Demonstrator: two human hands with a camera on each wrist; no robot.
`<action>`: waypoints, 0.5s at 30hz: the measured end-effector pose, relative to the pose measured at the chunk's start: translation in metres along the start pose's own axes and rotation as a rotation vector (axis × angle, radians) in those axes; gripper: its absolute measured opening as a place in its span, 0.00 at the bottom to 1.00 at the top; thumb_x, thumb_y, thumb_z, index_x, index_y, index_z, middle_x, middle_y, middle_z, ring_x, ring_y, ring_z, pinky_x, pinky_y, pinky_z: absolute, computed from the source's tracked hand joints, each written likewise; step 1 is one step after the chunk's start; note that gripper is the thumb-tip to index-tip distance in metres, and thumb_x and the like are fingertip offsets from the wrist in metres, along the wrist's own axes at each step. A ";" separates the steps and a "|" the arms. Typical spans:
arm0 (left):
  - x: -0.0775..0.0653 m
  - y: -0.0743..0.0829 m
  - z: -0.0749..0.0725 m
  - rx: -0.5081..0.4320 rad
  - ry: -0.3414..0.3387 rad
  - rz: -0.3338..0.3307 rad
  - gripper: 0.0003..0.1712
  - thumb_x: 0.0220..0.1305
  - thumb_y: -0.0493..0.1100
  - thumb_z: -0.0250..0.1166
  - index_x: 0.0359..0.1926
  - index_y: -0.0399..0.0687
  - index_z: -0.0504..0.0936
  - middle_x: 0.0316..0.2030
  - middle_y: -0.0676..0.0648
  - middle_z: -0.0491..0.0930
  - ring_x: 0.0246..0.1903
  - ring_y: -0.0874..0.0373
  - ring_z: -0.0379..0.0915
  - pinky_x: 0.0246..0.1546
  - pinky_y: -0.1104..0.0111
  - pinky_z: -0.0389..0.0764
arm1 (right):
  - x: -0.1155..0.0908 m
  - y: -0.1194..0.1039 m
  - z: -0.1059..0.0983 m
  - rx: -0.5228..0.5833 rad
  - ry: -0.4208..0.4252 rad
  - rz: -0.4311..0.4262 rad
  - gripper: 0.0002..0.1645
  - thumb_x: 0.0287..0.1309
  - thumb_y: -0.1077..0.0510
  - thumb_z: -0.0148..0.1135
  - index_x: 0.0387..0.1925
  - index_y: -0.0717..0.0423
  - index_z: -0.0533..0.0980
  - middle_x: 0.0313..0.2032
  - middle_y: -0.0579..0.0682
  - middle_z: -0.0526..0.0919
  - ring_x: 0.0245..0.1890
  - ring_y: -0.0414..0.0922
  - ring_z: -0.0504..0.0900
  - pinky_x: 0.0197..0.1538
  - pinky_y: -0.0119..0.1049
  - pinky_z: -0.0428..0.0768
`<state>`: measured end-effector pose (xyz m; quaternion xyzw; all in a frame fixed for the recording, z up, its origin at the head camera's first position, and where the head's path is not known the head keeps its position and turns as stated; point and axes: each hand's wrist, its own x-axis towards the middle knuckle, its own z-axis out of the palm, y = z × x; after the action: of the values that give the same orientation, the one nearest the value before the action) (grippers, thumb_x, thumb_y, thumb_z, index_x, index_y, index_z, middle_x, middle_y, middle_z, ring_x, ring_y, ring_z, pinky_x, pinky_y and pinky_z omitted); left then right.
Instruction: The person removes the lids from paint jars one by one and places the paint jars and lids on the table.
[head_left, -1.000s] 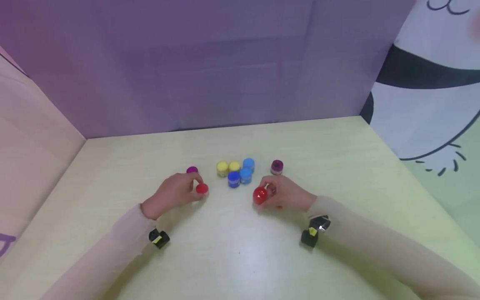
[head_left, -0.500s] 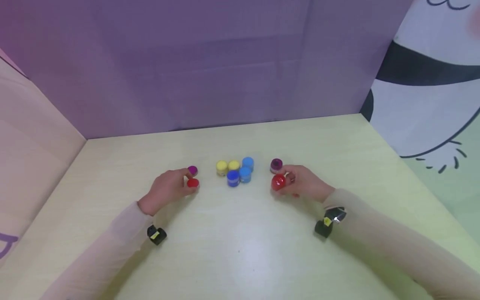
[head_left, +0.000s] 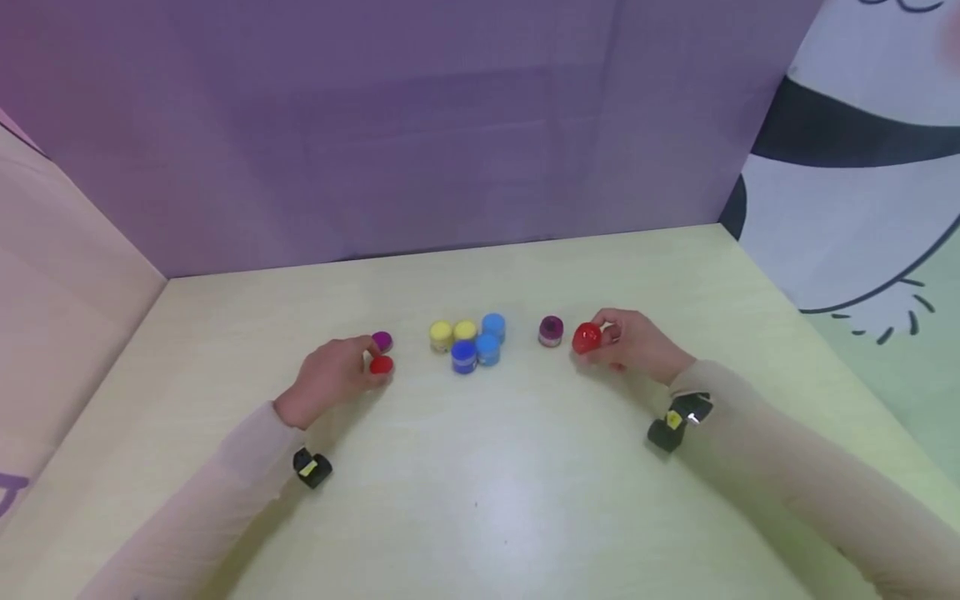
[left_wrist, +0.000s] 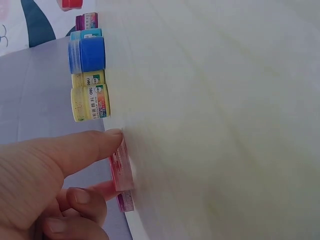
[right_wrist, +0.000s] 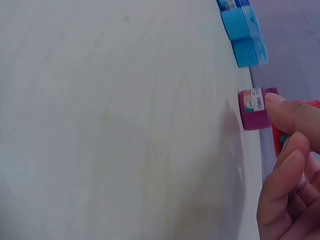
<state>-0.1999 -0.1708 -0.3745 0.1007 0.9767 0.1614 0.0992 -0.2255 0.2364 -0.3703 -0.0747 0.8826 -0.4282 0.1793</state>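
left of centre in the frame, the left hand (head_left: 330,379) has edged slightly left in the last half second, thumb and finger pinching a flat red lid (head_left: 382,366), the other fingers curled in. it now sits just in front of a flat purple lid (head_left: 383,341); whether they touch i cannot tell.

right of centre, the right hand (head_left: 637,346) has swung up and to the right with a red jar (head_left: 587,338) pinched between thumb and fingers. it was in front of the purple jar (head_left: 551,332) and is now just to that jar's right. i read this as lids being kept to the left and jars to the right.

across the middle of the bench (head_left: 480,458), from the left: two yellow jars (head_left: 441,336) and, close against them, a dark blue jar (head_left: 463,356) and two light blue jars (head_left: 491,337), all upright and apparently capped, so their contents are hidden. the purple jar has a dark middle on top and is probably uncapped; how full it is can't be told. the red jar's glossy top shows no clear contents either.
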 end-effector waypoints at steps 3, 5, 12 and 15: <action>0.000 0.000 -0.001 0.008 0.003 -0.005 0.23 0.56 0.49 0.68 0.48 0.40 0.78 0.17 0.51 0.72 0.22 0.56 0.66 0.24 0.69 0.66 | 0.005 0.001 -0.003 -0.020 0.015 0.001 0.18 0.53 0.60 0.67 0.43 0.57 0.70 0.23 0.49 0.75 0.19 0.44 0.70 0.26 0.33 0.70; 0.001 0.000 -0.001 0.010 0.006 -0.004 0.24 0.56 0.49 0.69 0.49 0.39 0.78 0.18 0.51 0.73 0.23 0.56 0.66 0.25 0.69 0.67 | 0.008 0.001 -0.003 -0.036 0.022 -0.004 0.18 0.53 0.61 0.67 0.44 0.57 0.71 0.21 0.48 0.73 0.18 0.43 0.69 0.25 0.32 0.69; -0.002 0.002 -0.003 0.000 -0.006 -0.016 0.26 0.55 0.50 0.70 0.50 0.40 0.77 0.19 0.51 0.74 0.25 0.56 0.68 0.26 0.69 0.67 | 0.014 -0.002 -0.002 -0.053 0.015 -0.013 0.18 0.51 0.60 0.68 0.42 0.59 0.70 0.17 0.45 0.71 0.17 0.41 0.67 0.24 0.31 0.67; -0.003 0.003 -0.004 0.002 -0.002 -0.017 0.27 0.55 0.50 0.69 0.52 0.40 0.76 0.17 0.51 0.70 0.23 0.56 0.66 0.24 0.69 0.65 | 0.015 -0.002 -0.001 -0.047 0.010 -0.001 0.18 0.51 0.60 0.69 0.40 0.59 0.70 0.15 0.45 0.71 0.16 0.40 0.66 0.23 0.30 0.66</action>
<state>-0.1974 -0.1697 -0.3690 0.0925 0.9776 0.1594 0.1016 -0.2402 0.2320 -0.3721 -0.0772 0.8933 -0.4077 0.1728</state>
